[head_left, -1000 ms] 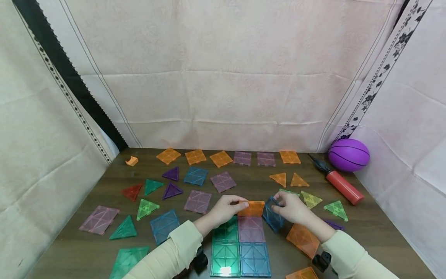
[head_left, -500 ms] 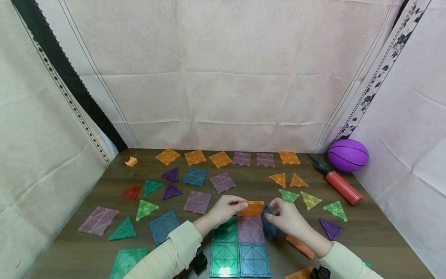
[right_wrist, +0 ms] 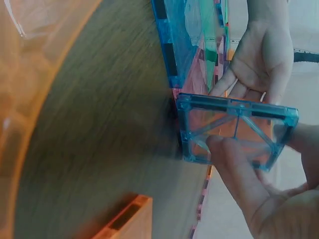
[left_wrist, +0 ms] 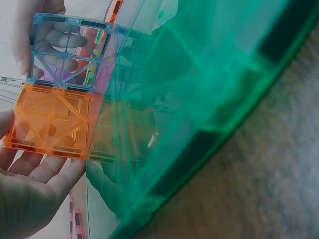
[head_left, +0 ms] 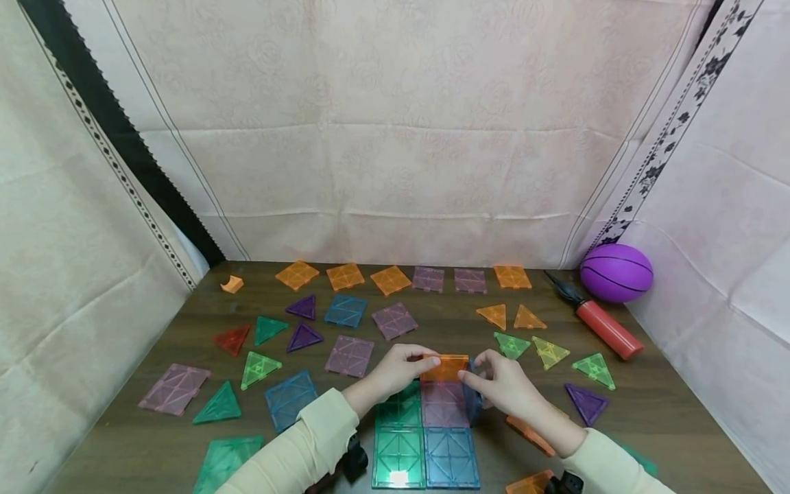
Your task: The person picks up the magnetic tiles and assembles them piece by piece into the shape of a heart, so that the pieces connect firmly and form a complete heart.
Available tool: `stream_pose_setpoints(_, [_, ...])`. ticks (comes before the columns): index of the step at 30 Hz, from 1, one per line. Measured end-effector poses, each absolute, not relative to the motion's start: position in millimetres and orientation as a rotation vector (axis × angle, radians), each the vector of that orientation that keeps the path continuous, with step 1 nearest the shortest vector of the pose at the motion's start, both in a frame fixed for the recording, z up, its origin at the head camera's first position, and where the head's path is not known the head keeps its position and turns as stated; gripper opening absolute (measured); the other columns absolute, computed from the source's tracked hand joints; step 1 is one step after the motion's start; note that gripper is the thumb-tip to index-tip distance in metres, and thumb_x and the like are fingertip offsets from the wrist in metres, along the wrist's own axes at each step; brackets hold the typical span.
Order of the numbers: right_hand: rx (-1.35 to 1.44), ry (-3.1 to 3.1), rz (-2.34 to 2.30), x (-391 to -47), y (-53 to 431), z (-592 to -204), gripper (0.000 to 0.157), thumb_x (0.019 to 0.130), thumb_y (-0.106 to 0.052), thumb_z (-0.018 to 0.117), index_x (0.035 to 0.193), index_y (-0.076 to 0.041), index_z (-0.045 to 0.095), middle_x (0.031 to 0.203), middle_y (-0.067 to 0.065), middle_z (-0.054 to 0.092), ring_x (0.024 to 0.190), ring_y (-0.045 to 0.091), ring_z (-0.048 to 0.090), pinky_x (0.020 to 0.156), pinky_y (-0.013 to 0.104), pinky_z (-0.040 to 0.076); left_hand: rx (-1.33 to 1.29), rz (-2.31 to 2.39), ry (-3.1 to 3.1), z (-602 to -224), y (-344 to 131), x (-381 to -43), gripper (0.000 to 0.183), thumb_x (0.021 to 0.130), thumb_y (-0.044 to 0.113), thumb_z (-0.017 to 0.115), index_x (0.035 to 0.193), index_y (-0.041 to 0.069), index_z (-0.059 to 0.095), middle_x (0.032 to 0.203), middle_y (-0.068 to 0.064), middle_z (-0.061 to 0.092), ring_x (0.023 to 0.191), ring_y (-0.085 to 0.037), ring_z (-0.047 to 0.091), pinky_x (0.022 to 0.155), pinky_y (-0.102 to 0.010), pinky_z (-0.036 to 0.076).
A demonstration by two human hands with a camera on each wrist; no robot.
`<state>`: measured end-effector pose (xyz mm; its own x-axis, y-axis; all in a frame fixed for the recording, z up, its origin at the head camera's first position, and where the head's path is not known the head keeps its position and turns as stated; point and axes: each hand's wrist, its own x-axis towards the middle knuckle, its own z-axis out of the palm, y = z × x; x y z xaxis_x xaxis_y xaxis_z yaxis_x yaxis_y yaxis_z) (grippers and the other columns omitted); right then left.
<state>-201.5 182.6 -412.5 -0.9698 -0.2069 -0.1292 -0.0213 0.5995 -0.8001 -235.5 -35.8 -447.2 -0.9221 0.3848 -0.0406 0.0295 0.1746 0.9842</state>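
My left hand [head_left: 395, 374] holds an orange square magnetic tile [head_left: 446, 368] upright at the far edge of a flat purple tile [head_left: 444, 405]. With its thumb and fingers, my right hand [head_left: 509, 384] grips a blue square magnetic tile [right_wrist: 239, 104], standing upright along the purple tile's right side. In the left wrist view, the blue tile [left_wrist: 67, 52] meets the orange tile [left_wrist: 52, 119] edge to edge at a corner. The purple tile lies in a flat block with two green tiles [head_left: 389, 446] and another blue tile [head_left: 450, 456]. My left forearm and hand partly cover the far green tile.
Loose square and triangular tiles lie around, including a blue square [head_left: 291, 400] at left and a purple triangle [head_left: 586, 403] at right. An orange tile [head_left: 529, 433] leans beneath my right forearm. A red pump [head_left: 609, 331] and a purple ball [head_left: 617, 273] sit at the far right.
My right hand has moved left with the blue tile, turning it upright and bringing it against the orange tile's right edge. The left hand has held its place.
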Motion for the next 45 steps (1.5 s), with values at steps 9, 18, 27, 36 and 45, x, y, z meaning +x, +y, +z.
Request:
stream_pose_setpoints(9, [-0.470,2.443,-1.313,-205.5,214.2,-410.2,0.051,0.096,-0.034,0.060,0.126,0.006,0.050,0.106,0.012,0.065,0.093,0.021,0.064,0.074,0.033,0.054,0.391,1.782,2.213,-449.0,-37.7,-235.9,0.026,0.093,0.024,0.065,0.110,0.005,0.072,0.108,-0.008,0.068,0.093,-0.021,0.061,0.080,-0.039,0.052])
stream_pose_setpoints(18, [-0.612,2.514,-1.175,-197.9,261.8,-419.4,0.058,0.083,-0.024,0.076,0.126,0.005,0.051,0.114,0.016,0.060,0.102,0.030,0.058,0.080,0.030,0.051,0.392,1.780,2.201,-448.2,-37.6,-234.6,0.026,0.093,0.024,0.065,0.111,0.007,0.072,0.112,-0.008,0.067,0.096,-0.017,0.060,0.083,-0.040,0.051])
stream_pose_setpoints(27, [-0.502,2.812,-0.765,-188.7,286.4,-433.9,0.073,0.064,-0.041,0.088,0.117,0.000,0.058,0.105,0.007,0.059,0.096,0.023,0.055,0.076,0.037,0.049,0.387,1.771,2.184,-448.1,-39.6,-234.1,0.027,0.095,0.026,0.063,0.114,0.009,0.071,0.116,-0.006,0.065,0.101,-0.018,0.060,0.085,-0.042,0.051])
stream_pose_setpoints(36, [-0.401,2.823,-0.696,-188.0,280.9,-437.3,0.080,0.059,-0.042,0.090,0.119,0.002,0.059,0.102,0.009,0.057,0.092,0.024,0.054,0.075,0.041,0.047,0.389,1.778,2.188,-447.4,-39.5,-234.4,0.027,0.094,0.025,0.063,0.113,0.007,0.071,0.114,-0.007,0.066,0.098,-0.017,0.060,0.085,-0.043,0.051])
stream_pose_setpoints(45, [-0.392,2.878,-0.791,-183.3,262.5,-432.6,0.062,0.065,-0.030,0.089,0.111,0.002,0.062,0.087,0.004,0.052,0.078,0.017,0.046,0.062,0.030,0.040,0.380,1.771,2.183,-446.6,-39.0,-233.6,0.027,0.095,0.026,0.063,0.113,0.008,0.071,0.114,-0.006,0.065,0.098,-0.017,0.059,0.086,-0.043,0.051])
